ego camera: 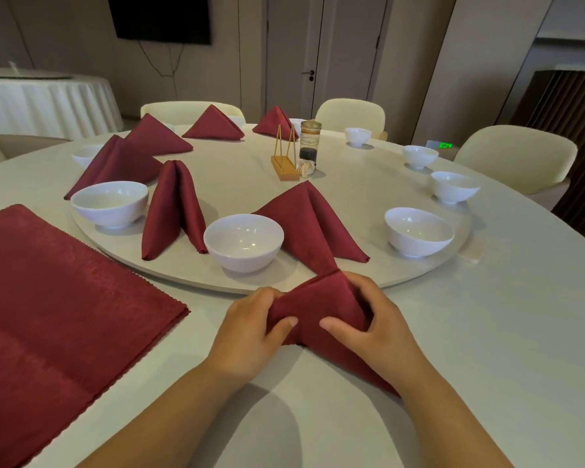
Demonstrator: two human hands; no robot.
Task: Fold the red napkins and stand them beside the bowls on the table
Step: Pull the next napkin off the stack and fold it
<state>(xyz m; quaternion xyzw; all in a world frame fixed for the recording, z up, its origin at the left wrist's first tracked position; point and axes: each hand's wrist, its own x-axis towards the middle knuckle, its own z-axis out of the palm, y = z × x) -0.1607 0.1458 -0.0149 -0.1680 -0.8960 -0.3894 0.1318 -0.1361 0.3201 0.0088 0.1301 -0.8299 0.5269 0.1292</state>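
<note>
well, the round white table [487, 332] carries a broad turntable [352, 194], and on the table's left side lies a flat stack of unfolded red napkins [54, 298]. six folded ones already stand on the turntable. the nearest are a tall narrow napkin [173, 211] and a wide tent napkin [313, 224], either side of the middle bowl [244, 243]. the right bowl [417, 231] and three bowls beyond it have none yet.

the napkin in hand [318, 305] sits on the table just in front of the turntable's rim, part-folded into a peak. the left hand [250, 332] grips its left side, fingers curled behind and thumb on the near face. the right hand [375, 325] holds the right slope the same way.

to do this well, i'd judge: press the near fold flat with both thumbs, draw the sides in evenly so the peak sits centred, firm the creases before letting go, then splay the base so it stands alone beside the right bowl.
</note>
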